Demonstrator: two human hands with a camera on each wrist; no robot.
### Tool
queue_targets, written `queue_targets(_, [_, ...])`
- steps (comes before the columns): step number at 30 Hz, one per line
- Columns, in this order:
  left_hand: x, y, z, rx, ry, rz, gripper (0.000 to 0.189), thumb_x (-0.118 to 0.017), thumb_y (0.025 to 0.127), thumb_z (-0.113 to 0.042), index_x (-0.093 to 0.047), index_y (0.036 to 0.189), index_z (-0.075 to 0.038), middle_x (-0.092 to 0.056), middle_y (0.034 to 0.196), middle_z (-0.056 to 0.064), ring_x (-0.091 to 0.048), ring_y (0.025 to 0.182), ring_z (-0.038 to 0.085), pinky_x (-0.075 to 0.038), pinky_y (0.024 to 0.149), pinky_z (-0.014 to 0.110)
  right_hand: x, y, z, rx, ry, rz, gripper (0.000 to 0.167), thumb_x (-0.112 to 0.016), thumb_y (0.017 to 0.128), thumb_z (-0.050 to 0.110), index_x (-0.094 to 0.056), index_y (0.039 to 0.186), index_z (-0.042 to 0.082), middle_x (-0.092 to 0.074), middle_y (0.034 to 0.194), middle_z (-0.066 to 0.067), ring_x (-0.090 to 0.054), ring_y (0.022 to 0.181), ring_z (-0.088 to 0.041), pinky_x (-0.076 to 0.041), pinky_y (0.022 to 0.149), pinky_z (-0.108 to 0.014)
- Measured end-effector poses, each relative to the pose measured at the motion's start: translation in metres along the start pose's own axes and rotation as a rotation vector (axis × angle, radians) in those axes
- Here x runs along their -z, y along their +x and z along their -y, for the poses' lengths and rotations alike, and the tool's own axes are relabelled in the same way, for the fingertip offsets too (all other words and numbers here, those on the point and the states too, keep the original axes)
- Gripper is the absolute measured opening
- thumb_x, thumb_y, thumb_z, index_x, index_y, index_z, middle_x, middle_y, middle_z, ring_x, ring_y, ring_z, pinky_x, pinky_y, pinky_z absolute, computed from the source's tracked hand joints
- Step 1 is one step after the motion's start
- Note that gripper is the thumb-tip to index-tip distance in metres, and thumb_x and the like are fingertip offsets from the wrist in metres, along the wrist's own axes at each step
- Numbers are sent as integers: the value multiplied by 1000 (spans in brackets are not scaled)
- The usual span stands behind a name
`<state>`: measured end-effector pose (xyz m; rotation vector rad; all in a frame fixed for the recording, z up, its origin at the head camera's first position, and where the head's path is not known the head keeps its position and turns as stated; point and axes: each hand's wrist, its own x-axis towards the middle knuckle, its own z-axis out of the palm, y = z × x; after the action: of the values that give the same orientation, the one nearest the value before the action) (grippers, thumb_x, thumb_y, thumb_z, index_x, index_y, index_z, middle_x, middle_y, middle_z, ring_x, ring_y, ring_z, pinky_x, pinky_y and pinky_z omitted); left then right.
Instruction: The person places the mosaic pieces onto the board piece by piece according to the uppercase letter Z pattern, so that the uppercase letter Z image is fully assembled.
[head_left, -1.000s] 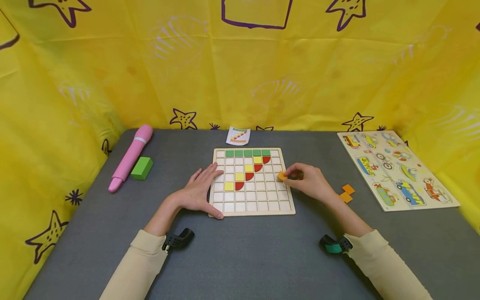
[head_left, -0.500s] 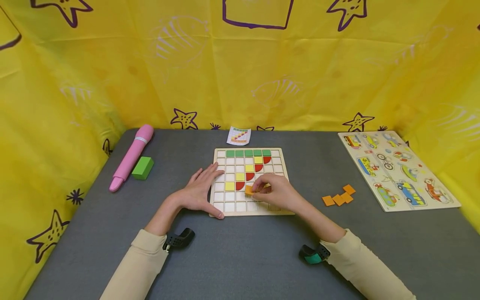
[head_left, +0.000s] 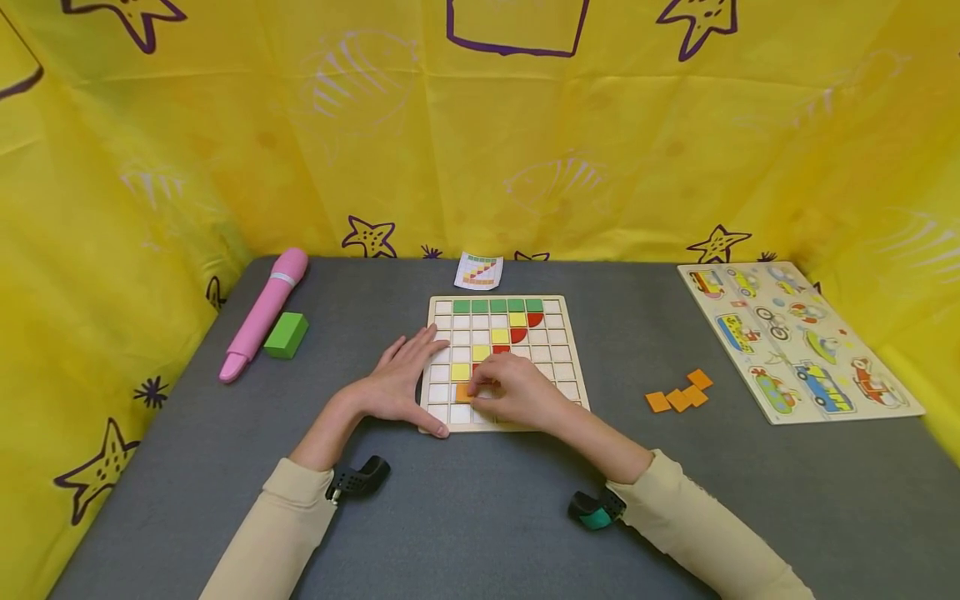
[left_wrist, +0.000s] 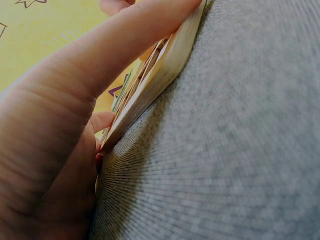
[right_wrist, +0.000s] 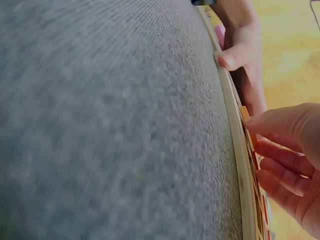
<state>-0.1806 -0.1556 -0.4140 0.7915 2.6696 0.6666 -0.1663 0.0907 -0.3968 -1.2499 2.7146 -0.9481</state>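
Observation:
My left hand (head_left: 400,379) lies along the left edge of a wooden grid board (head_left: 566,375), fingers spread, thumb at the near left corner. Between thumb and fingertips my right hand (head_left: 521,392) pinches an orange square tile (head_left: 462,392) over the second row from the bottom, left of the middle. From the right wrist view, the orange tile (right_wrist: 245,114) stands at the board's surface by the thumb tip; whether it is seated in a cell I cannot tell. Green tiles (head_left: 498,307) fill part of the top row. Yellow squares (head_left: 460,372) and red quarter-circles (head_left: 519,335) step diagonally below.
Several loose orange tiles (head_left: 679,400) lie right of the board. A small pattern card (head_left: 478,272) sits behind it. At the left are a pink toy microphone (head_left: 266,312) and a green block (head_left: 286,336); a picture puzzle board (head_left: 798,342) lies at the right.
My right hand has carried the orange tile leftward from the board's right edge to its lower left cells. Loose orange tiles that the right arm covered now show. My left hand stays put.

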Motion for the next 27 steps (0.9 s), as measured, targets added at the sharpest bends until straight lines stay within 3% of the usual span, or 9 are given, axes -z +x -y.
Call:
queue_targets(6, [0,-1,1,-1,-2,-1,131,-77,58,-74,-16,156,-11,2,163,12,3,149,25,4,116,49,-2,5,5,7,-39,-2,5,-75,83,12,-73,87,13,-68,86,4,-59,87,-15,-47,83,-33])
queue_targets(13, [0,0,0,-1,3,-1,130,-76,58,-75,-18,155,-12,2,163,11,2,149,26,4,116,50,-1,2,3,1,-1,19,6,-74,85,12,-75,91,12,-69,97,3,-60,95,-15,-46,89,-34])
queue_targets(27, [-1,0,-3,-5,-16,-8,130,-80,58,-71,-17,155,-12,2,163,11,2,149,25,2,115,51,28,-43,-24,-125,102,-61,11,-76,86,12,-74,97,14,-69,92,8,-60,85,-16,-50,76,-32])
